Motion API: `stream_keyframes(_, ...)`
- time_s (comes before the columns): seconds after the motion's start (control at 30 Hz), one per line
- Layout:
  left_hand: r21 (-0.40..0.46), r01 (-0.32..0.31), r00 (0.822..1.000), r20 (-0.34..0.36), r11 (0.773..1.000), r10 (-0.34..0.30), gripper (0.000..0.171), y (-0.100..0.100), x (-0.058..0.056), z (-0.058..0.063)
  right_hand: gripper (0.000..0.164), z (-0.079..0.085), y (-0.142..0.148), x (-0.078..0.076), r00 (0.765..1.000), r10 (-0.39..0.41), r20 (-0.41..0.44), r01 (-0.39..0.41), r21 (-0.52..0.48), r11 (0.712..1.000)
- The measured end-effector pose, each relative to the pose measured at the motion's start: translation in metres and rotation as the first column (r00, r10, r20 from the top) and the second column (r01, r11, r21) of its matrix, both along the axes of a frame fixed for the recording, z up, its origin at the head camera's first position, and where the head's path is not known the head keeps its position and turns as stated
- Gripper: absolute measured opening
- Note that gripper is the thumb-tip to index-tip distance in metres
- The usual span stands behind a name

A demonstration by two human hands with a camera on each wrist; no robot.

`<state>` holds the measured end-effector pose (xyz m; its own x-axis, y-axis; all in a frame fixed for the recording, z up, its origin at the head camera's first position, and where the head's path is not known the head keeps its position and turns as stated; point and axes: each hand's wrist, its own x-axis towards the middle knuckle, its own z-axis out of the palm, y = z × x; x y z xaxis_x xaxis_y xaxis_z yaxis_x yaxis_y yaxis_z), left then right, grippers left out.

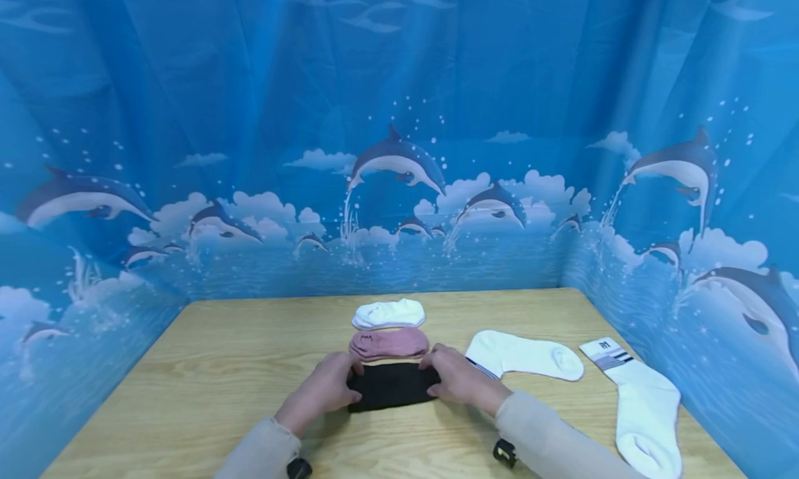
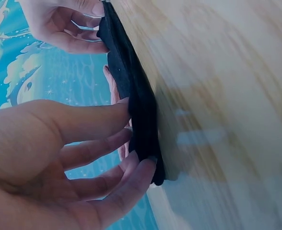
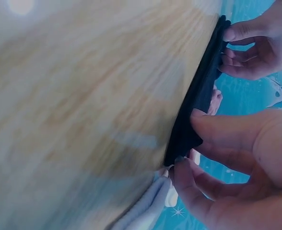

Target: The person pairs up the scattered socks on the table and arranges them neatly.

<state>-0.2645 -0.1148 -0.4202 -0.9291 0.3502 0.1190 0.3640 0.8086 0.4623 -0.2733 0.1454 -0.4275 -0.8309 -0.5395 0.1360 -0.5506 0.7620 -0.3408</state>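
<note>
A folded black sock (image 1: 393,386) lies flat on the table, its long side running left to right. My left hand (image 1: 327,389) holds its left end between thumb and fingers. At the right end, my right hand (image 1: 458,376) grips it the same way. In the left wrist view the left thumb and fingertips touch the dark fabric (image 2: 143,120). The right wrist view has the right thumb and fingers at the sock's near corner (image 3: 186,132). Just behind it lies a folded pink sock (image 1: 390,344), and behind that a folded white sock (image 1: 388,314).
On the right of the wooden table (image 1: 250,354) lie two long white socks: one sideways (image 1: 530,358) near my right hand, the other (image 1: 649,410) lengthwise by the right edge, with a striped cuff. A blue dolphin-print curtain (image 1: 399,257) encloses the back and sides.
</note>
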Motion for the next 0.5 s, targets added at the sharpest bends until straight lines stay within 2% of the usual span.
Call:
stream_keyframes(0.1,0.017,-0.009,1.0,-0.007,1.0,0.009,0.033,0.002,-0.002,0.0,0.037,0.004,0.003,-0.001,1.0,-0.008,0.02,0.009,-0.036,0.999)
stream_keyframes(0.2,0.049,-0.011,0.999,-0.044,0.999,0.014,0.029,0.006,-0.004,0.002,0.036,0.013,0.008,-0.003,0.999,-0.019,0.027,0.021,-0.081,0.996)
stream_keyframes(0.37,0.095,0.041,0.995,-0.091,0.995,-0.032,0.026,0.021,-0.007,0.011,0.033,0.03,0.023,-0.005,0.997,-0.07,0.02,0.072,-0.105,0.992)
stream_keyframes(0.5,0.098,0.09,0.994,-0.076,0.991,-0.082,0.025,0.041,-0.007,0.017,0.032,0.037,0.037,-0.003,0.99,-0.132,0.048,0.136,-0.083,0.987)
